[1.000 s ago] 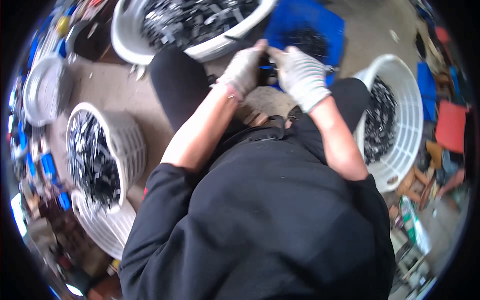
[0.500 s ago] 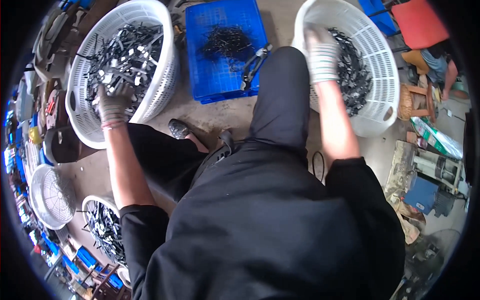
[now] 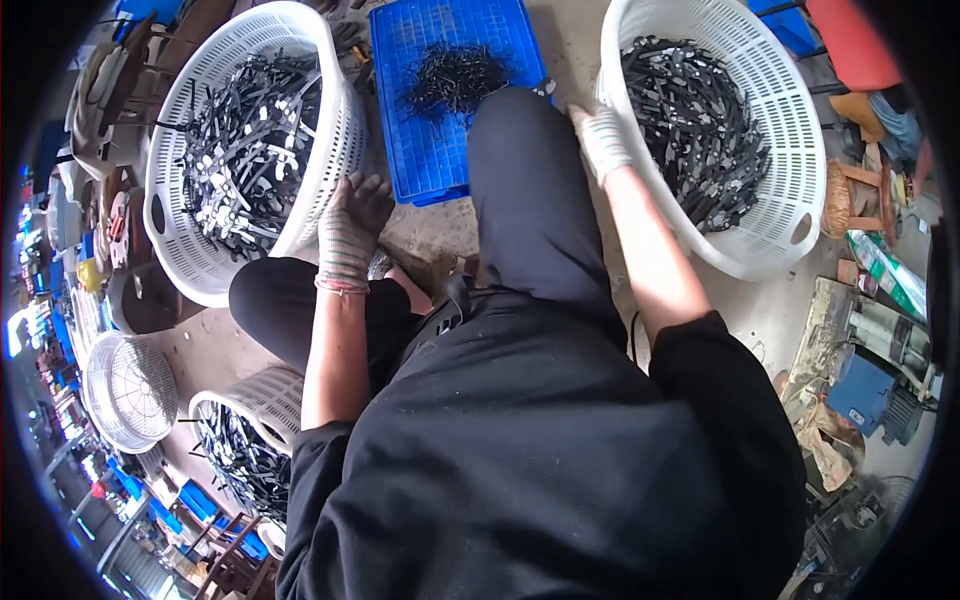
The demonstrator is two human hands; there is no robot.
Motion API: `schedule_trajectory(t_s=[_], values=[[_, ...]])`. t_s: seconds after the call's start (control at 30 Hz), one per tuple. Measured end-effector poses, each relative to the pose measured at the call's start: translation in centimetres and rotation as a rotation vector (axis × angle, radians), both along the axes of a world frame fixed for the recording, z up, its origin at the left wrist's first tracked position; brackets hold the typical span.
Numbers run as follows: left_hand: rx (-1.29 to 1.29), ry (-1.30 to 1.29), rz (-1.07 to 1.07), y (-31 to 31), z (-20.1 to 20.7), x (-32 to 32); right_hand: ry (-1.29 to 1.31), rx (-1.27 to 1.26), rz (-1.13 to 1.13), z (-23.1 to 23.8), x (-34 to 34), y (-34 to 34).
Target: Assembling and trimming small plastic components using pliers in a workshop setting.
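Both my hands wear pale striped knit gloves. My left hand (image 3: 353, 225) is beside the near right rim of the left white basket (image 3: 325, 110), its darkened fingers curled in; what they hold, if anything, is hidden. My right hand (image 3: 603, 140) is between my knee and the outer wall of the right white basket (image 3: 770, 75); its fingers are mostly out of sight. Black strip-like parts with shiny pale pieces (image 3: 255, 160) fill the left basket. Similar dark parts (image 3: 695, 135) lie in the right basket.
A blue plastic crate (image 3: 425, 165) ahead carries a pile of thin black scraps (image 3: 455, 78). My knee covers its near right corner. At lower left stand a smaller basket of parts (image 3: 240, 460) and a round white basket (image 3: 130, 390). A wooden stool (image 3: 858, 200) stands at right.
My left hand has come out of the left basket, rightward past its rim. My right hand has left the right basket and moved down beside its outer wall. My raised knee has shifted left.
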State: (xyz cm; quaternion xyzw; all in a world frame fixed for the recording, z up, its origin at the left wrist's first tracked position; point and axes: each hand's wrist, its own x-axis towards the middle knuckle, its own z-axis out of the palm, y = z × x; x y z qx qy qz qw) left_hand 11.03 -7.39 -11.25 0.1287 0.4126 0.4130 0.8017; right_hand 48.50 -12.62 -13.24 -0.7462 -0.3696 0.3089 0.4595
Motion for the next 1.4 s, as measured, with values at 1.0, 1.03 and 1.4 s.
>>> schedule_trajectory(t_s=[1.0,1.03,1.4], values=[[0.148,0.086,-0.087,-1.9,8.7,2.9,0.482,0.269,-0.182,1.2,-4.1,5.4],[0.211,0.135,-0.103,-1.6,9.8,4.3,0.532,0.373,-0.084,3.8,-4.5,4.7],[0.432,-0.036,-0.294,-2.0,16.7,12.0,0.411,0.481,0.141,18.5,-13.5,1.3]])
